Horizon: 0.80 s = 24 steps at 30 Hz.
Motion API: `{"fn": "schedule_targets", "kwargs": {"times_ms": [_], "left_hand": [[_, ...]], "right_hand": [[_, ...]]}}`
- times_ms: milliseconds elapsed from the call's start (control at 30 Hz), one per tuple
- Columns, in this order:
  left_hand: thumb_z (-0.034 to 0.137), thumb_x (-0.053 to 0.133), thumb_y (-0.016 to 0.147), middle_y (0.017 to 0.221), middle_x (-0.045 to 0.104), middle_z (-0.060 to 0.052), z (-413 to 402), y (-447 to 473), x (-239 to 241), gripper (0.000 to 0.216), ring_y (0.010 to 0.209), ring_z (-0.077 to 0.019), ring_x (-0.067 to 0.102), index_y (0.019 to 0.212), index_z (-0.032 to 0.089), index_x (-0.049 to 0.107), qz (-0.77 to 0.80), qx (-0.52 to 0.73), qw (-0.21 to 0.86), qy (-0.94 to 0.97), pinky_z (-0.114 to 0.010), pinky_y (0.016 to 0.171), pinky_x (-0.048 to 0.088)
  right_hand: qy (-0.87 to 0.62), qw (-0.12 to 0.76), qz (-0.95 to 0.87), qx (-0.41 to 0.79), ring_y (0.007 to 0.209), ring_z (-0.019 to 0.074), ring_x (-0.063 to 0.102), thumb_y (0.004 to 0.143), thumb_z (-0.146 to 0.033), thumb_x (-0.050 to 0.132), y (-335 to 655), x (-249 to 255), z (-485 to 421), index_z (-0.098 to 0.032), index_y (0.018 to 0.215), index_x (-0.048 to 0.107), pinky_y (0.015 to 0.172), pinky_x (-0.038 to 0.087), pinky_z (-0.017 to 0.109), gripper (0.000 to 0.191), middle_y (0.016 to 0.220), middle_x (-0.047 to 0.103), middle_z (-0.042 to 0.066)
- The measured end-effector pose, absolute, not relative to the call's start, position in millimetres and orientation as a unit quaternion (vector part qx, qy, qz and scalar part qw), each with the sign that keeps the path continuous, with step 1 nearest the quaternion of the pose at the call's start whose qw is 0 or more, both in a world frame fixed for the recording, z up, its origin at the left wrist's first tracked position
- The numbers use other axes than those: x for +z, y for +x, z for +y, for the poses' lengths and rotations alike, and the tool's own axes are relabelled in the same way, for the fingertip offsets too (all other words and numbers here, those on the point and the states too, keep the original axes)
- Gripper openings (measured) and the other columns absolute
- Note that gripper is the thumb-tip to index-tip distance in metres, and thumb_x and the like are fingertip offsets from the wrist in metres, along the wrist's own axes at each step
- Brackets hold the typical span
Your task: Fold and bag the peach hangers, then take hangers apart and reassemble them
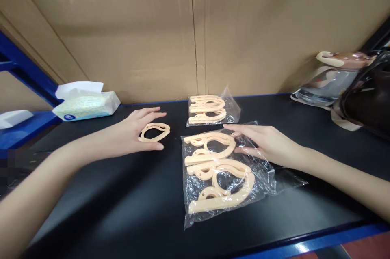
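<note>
Left hand [134, 137] held palm-up, fingers loosely curled around glossy peach plastic ring [154, 132]. Right hand [265, 143] laid flat, open, on crinkled clear bag [225, 169] of curved peach pieces, nothing gripped.

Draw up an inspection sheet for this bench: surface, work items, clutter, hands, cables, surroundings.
Surface: black table with a blue front edge.
Job's things: loose peach plastic piece; large clear bag of similar pieces; smaller bag behind it.
Clutter: tissue pack at far left; bags at far right.
Grippers: left hand open, fingers around the loose piece; right hand open, flat on the large bag.
Cables: nothing seen.
Surroundings: cardboard wall behind; blue rack at left.
</note>
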<state>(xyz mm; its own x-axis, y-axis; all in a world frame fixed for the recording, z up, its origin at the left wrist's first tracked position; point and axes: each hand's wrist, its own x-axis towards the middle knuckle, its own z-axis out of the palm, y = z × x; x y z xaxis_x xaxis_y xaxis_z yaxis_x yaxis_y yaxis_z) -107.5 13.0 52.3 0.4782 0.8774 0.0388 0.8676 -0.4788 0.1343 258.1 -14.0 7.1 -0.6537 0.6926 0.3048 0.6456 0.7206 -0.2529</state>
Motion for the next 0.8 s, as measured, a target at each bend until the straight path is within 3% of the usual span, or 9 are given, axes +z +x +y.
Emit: {"fn": "schedule_targets", "kwargs": {"times_ms": [100,267,367,500,633,800], "left_hand": [[0.059,0.061,0.076,0.149,0.036,-0.011,18,-132,49,0.081,0.133,-0.0365,0.037,0.143,0.024,0.033,0.531,0.016,0.053,0.846,-0.057,0.102,0.036],[0.048,0.058,0.084,0.128,0.06,-0.002,16,-143,48,0.064,0.106,-0.0259,0.063,0.14,0.024,0.038,0.529,0.049,0.081,0.843,-0.041,0.087,0.053],[0.049,0.059,0.083,0.121,0.063,0.002,16,-140,49,0.062,0.098,-0.0234,0.066,0.137,0.025,0.042,0.537,0.062,0.071,0.838,-0.036,0.081,0.056],[0.047,0.061,0.082,0.121,0.063,0.002,18,-140,49,0.061,0.097,-0.0234,0.066,0.136,0.025,0.043,0.539,0.055,0.066,0.838,-0.038,0.083,0.055],[0.044,0.06,0.084,0.125,0.061,0.002,18,-141,48,0.055,0.102,-0.0238,0.065,0.134,0.025,0.046,0.526,0.058,0.064,0.846,-0.04,0.087,0.054],[0.042,0.055,0.084,0.127,0.06,-0.002,18,-137,51,0.059,0.106,-0.0272,0.063,0.137,0.018,0.042,0.554,0.038,0.083,0.827,-0.044,0.091,0.05]], "right_hand": [[-0.382,0.198,-0.899,0.077,0.092,0.0204,0.066,0.089,-0.048,0.053,258,5,-13,-0.028,0.14,0.04,0.078,0.052,0.034,0.056,0.106,0.069,0.004],[-0.393,0.201,-0.893,0.09,0.09,0.0198,0.066,0.09,-0.046,0.052,256,3,-12,-0.028,0.139,0.04,0.077,0.052,0.034,0.054,0.105,0.069,0.004],[-0.395,0.191,-0.895,0.078,0.092,0.0219,0.065,0.087,-0.051,0.055,255,4,-13,-0.027,0.14,0.039,0.078,0.053,0.036,0.061,0.107,0.068,0.006],[-0.394,0.185,-0.898,0.058,0.095,0.0255,0.064,0.084,-0.056,0.056,252,4,-17,-0.022,0.141,0.037,0.078,0.053,0.04,0.069,0.112,0.065,0.011],[-0.379,0.21,-0.9,0.039,0.097,0.0246,0.063,0.086,-0.053,0.055,247,2,-19,-0.02,0.14,0.036,0.078,0.054,0.04,0.066,0.116,0.063,0.012],[-0.376,0.238,-0.896,0.01,0.098,0.0242,0.064,0.086,-0.049,0.057,242,-1,-20,-0.016,0.129,0.046,0.081,0.055,0.039,0.055,0.118,0.064,0.012]]}}
